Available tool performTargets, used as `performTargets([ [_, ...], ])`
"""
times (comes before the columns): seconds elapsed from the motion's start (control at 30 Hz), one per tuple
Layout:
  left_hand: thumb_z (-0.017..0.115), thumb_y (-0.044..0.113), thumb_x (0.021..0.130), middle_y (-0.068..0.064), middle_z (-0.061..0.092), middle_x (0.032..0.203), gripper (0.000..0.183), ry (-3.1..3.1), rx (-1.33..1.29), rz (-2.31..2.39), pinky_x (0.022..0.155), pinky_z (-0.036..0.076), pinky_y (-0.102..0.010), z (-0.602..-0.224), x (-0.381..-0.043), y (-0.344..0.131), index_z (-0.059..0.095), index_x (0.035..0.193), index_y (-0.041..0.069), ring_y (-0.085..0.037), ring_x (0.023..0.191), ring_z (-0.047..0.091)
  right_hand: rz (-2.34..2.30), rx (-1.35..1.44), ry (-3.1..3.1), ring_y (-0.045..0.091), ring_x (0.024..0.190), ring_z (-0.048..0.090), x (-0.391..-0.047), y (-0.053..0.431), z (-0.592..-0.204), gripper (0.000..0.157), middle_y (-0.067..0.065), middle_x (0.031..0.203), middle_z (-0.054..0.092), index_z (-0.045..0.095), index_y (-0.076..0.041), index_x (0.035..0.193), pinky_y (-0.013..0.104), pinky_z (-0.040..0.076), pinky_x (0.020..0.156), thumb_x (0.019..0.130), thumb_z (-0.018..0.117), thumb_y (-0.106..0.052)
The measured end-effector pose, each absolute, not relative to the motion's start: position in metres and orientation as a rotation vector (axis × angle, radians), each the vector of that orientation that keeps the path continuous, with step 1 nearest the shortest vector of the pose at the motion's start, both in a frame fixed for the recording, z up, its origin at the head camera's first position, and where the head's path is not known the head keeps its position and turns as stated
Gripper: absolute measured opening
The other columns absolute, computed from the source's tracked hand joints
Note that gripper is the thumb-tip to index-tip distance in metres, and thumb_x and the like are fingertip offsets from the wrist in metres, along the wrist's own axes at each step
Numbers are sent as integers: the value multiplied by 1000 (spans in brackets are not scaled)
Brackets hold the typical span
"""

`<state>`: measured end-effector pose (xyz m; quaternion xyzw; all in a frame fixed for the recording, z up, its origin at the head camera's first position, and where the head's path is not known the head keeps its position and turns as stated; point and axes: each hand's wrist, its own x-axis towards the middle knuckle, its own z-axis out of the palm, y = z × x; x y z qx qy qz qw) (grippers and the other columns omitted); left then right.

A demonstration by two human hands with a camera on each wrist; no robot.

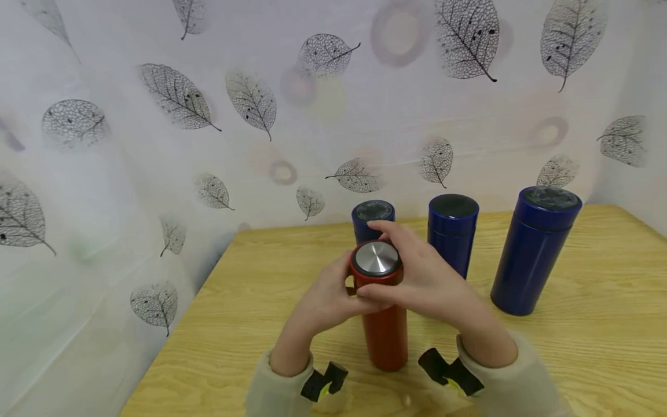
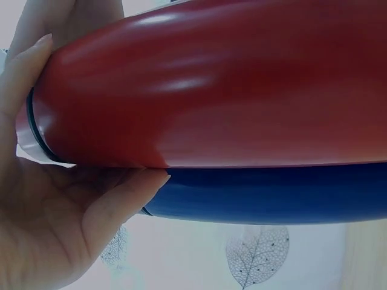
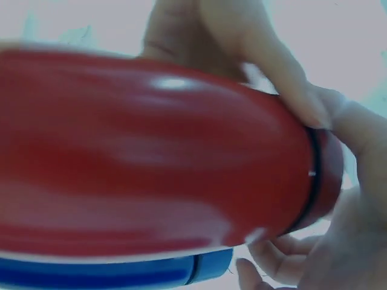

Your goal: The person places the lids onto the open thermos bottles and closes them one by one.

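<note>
A red vacuum flask point(image 1: 385, 341) stands roughly upright in front of the person, its lid point(image 1: 376, 258) topped with a brushed steel disc. My left hand point(image 1: 328, 298) grips it from the left, around the upper body near the lid. From the right, my right hand point(image 1: 424, 281) holds the lid area, thumb across the front and fingers behind. In the left wrist view the red flask point(image 2: 211, 90) fills the upper half. A dark ring between lid and body shows on the flask point(image 3: 151, 157) in the right wrist view. Whether its base touches the table cannot be told.
Three blue flasks stand on the wooden table point(image 1: 250, 301): one blue flask point(image 1: 373, 211) partly hidden behind the hands, a second blue flask point(image 1: 452, 237) right of it, and a third blue flask point(image 1: 531, 255) farther right. A leaf-patterned curtain point(image 1: 292, 145) hangs behind.
</note>
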<state>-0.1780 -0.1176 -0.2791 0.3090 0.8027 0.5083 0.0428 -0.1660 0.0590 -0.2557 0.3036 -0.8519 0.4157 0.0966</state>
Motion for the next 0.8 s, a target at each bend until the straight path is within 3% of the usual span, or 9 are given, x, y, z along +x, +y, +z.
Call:
performTargets([
  [0.1, 72, 13, 74, -4, 52, 115, 57, 2496, 934, 1522, 80, 45, -31, -279, -178, -118, 42, 123, 7, -15, 101, 50, 1155, 765, -2577, 20, 90, 48, -165, 53, -259, 85, 6, 108, 40, 32, -17, 134, 35, 45, 74, 66, 71, -52],
  [0.2, 71, 14, 75, -5, 52, 115, 57, 2511, 929, 1510, 81, 45, -31, -279, -177, -118, 42, 123, 7, -16, 102, 50, 1128, 806, -2597, 19, 92, 46, -165, 54, -260, 83, 6, 111, 37, 29, -20, 135, 35, 45, 74, 69, 66, -55],
  [0.37, 70, 13, 76, -8, 50, 116, 55, 2473, 927, 1545, 77, 47, -29, -280, -176, -118, 41, 123, 4, -18, 102, 50, 1256, 1129, -2542, 16, 104, 46, -167, 65, -256, 70, 2, 122, 40, 24, -23, 137, 38, 43, 83, 81, 65, -26],
  [0.5, 70, 11, 75, -8, 51, 115, 56, 2474, 933, 1545, 76, 47, -29, -279, -176, -118, 41, 123, 4, -18, 101, 50, 1249, 1193, -2501, 14, 103, 47, -167, 68, -254, 68, 1, 118, 46, 28, -18, 136, 37, 42, 84, 80, 66, -15],
  [0.8, 71, 12, 74, -7, 50, 117, 59, 2512, 922, 1498, 79, 45, -27, -277, -176, -118, 40, 125, 5, -18, 103, 49, 1131, 764, -2571, 21, 86, 48, -166, 51, -260, 71, 9, 102, 40, 43, -12, 125, 34, 46, 70, 69, 72, -43],
])
